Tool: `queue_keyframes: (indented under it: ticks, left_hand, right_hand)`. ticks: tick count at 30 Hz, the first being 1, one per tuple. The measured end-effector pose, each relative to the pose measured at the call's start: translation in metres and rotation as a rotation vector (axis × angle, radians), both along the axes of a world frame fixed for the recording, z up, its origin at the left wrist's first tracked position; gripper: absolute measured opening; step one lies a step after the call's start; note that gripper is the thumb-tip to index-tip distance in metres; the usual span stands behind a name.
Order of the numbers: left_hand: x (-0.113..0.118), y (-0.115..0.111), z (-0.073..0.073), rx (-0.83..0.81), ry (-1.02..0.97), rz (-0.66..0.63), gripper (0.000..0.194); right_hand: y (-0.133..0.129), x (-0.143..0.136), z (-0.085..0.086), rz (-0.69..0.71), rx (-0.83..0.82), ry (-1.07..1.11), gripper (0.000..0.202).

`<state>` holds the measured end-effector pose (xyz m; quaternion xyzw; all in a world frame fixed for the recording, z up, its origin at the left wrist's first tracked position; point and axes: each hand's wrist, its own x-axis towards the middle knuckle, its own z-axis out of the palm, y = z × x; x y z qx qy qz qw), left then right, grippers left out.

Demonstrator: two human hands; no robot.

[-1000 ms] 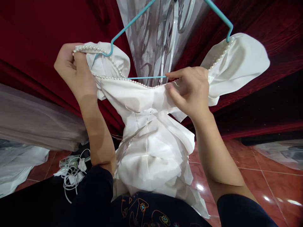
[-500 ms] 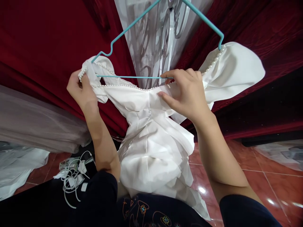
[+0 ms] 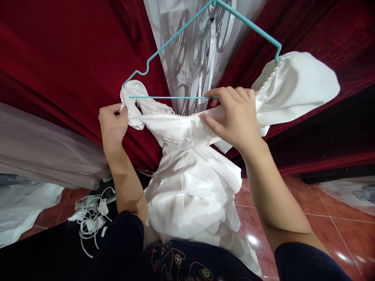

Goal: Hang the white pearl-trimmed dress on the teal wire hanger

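A white dress [image 3: 184,171] with pearl trim along its neckline hangs on a turquoise hanger [image 3: 178,31]. My left hand [image 3: 113,125] is closed, pinching the pearl edge of the shrunken-looking sleeve [image 3: 131,124] at the left end of the hanger. Across the right side of the bodice lies my right hand [image 3: 236,115]; its thumb rests on the front fabric and its fingers reach over the neckline to the hanger's lower bar [image 3: 175,97]. Beyond it the other sleeve [image 3: 304,88] puffs out to the right. The fingertips of my right hand are partly hidden.
Dark red curtains [image 3: 73,50] hang behind, with sheer white fabric [image 3: 181,50] and a white metal frame [image 3: 209,58] between them. White cables [image 3: 90,222] lie on a black surface at lower left. Red floor tiles [image 3: 331,218] show on the right; pale tulle [image 3: 43,144] hangs at left.
My left hand has moved right with the pinched sleeve, and the hanger's left end has shifted right and slightly down. The right hand keeps its hold, shifted slightly right.
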<state>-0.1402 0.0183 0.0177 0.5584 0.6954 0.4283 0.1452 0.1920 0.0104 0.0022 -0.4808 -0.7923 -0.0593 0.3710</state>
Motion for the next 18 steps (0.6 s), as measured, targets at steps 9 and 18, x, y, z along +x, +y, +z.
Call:
queue_keyframes:
  ticks: [9, 18]
  left_hand:
    - [0.009, 0.004, -0.020, 0.317, 0.014, -0.132, 0.028]
    - [0.072, -0.010, -0.006, 0.843, 0.236, -0.099, 0.032]
  right_hand:
    - [-0.002, -0.005, 0.000, 0.040, -0.011, 0.033, 0.027]
    - [0.003, -0.004, -0.002, 0.075, -0.026, 0.121, 0.023]
